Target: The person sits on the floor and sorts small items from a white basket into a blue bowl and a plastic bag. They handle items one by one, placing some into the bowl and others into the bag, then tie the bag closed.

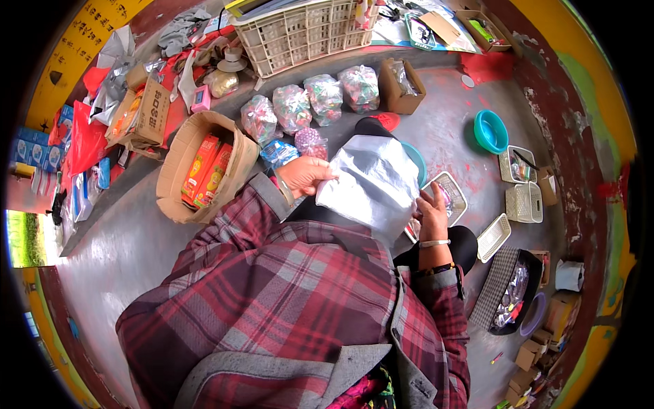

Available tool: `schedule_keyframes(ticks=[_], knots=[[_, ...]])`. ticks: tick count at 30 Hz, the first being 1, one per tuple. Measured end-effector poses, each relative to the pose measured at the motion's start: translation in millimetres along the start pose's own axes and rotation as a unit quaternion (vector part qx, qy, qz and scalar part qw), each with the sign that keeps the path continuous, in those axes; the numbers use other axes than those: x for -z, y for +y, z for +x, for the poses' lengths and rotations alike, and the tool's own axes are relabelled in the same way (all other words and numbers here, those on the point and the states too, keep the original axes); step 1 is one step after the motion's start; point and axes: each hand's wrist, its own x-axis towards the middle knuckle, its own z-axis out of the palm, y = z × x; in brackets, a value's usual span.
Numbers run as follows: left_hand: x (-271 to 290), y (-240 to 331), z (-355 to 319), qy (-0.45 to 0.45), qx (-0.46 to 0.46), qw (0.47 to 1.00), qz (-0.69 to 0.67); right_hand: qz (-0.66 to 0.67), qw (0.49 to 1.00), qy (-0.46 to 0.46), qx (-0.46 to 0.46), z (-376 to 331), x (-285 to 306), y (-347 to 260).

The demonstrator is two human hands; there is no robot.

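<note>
A clear plastic bag (368, 178), thin and wrinkled with a bright sheen, spreads out in front of my body above my lap. My left hand (306, 176) pinches its left edge between thumb and fingers. At the bag's right edge, my right hand (433, 217) has its fingers bent, and thumb and forefinger appear to grip the film there. Partly behind the bag is a teal basin (414, 162). Just past my right hand sits a white basket (452, 193) with small packaged items in it, partly hidden by the hand.
Left stands an open cardboard box (178, 170) with orange-red packs (208, 170). Several filled clear bags (293, 109) line the ledge below a large cream crate (303, 44). Rightward are a teal bowl (491, 131), small white baskets (524, 203) and a checked fabric bin (492, 290).
</note>
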Motion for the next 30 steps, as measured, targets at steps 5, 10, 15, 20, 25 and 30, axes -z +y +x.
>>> schedule_keyframes(ticks=[5,10,15,20,25,30], knots=[[-23,9,-8,0.046,-0.020,0.993,0.105,-0.223,0.935,-0.013,0.277,-29,-34,-31],[-67,28,-4,0.008,-0.044,0.997,0.066,-0.387,0.834,-0.127,0.373,-81,-95,-60],[-97,57,-2,-0.138,-0.215,0.967,-0.018,-0.124,0.959,-0.112,0.228,-56,-76,-43],[-90,76,-7,-0.049,-0.357,0.932,-0.045,0.373,0.922,-0.106,-0.013,-33,-35,-46],[-68,34,9,0.037,-0.150,0.988,0.028,0.349,0.923,-0.161,-0.001,-34,-24,-31],[-88,11,15,0.010,-0.151,0.975,0.161,0.235,0.963,-0.129,0.007,-39,-31,-42]])
